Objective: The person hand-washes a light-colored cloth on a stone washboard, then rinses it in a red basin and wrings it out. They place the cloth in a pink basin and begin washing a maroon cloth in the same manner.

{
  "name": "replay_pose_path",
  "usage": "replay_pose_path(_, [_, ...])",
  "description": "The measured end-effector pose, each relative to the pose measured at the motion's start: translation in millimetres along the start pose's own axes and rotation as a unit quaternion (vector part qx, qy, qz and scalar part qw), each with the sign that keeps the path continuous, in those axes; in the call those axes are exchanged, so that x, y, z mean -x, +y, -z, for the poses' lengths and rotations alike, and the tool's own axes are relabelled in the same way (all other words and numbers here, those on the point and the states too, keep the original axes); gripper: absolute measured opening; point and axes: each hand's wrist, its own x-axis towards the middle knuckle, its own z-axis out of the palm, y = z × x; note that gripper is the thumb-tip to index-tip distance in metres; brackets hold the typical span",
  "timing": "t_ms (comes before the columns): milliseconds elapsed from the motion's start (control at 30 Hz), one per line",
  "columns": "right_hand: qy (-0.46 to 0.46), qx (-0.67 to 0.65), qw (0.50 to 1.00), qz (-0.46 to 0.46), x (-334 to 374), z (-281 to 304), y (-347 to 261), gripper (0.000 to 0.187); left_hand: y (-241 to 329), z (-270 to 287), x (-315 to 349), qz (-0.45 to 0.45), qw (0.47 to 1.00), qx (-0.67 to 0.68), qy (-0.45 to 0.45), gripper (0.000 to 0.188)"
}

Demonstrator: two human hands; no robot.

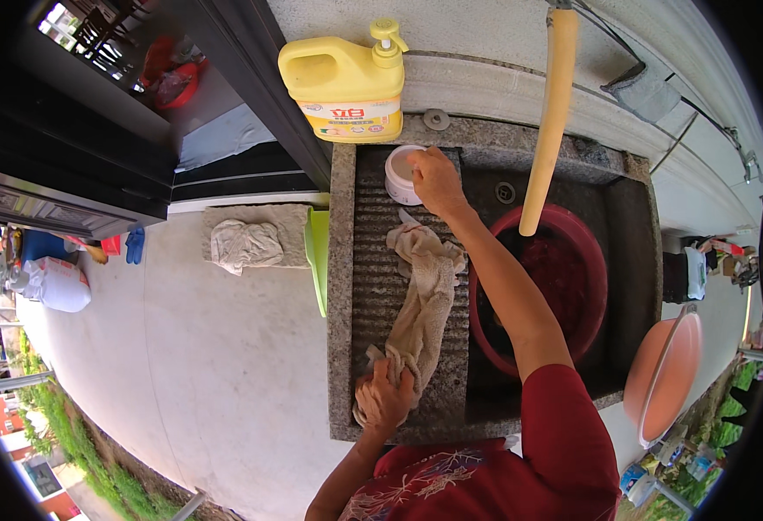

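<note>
A wet beige cloth (pixel 426 300) lies twisted lengthwise over the ridged stone washboard (pixel 373 252) on the left half of a stone sink. My left hand (pixel 385 395) is closed on the cloth's near end, close to the sink's front edge. At the far end of the ridges stands a small round white tub (pixel 396 188), uncovered at the top. My right hand (pixel 439 184) is at the tub's right rim, with curled fingers reaching over its mouth. Whether those fingers pinch anything inside is hidden.
A red basin (pixel 603 295) sits in the right bowl beneath a wooden-coloured pipe (pixel 551 122). A yellow pump jug (pixel 351 91) stands behind the washboard. Left of the sink are a green basin (pixel 316 260) and a stone slab with another cloth (pixel 247 245). An orange basin (pixel 659 382) leans at right.
</note>
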Motion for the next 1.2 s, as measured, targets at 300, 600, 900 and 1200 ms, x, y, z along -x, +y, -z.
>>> replay_pose_path(300, [-0.109,-0.13,0.985,-0.033,210.3,38.9,-36.1,0.011,-2.7,2.3,6.4,0.0,1.0,0.028,0.003,0.026])
replay_pose_path(600, [-0.142,-0.027,0.968,0.206,224.5,68.4,-62.1,0.02,-4.4,-1.1,2.8,0.032,0.997,0.063,0.003,0.028])
replay_pose_path(900, [-0.037,0.123,0.992,-0.017,148.0,22.8,-32.3,0.019,9.4,12.6,17.0,-0.169,0.985,0.023,-0.005,0.036])
replay_pose_path(1200, [-0.002,-0.704,0.655,-0.274,129.8,57.9,-29.8,0.018,5.7,48.1,46.2,-0.24,0.966,0.087,0.044,0.049])
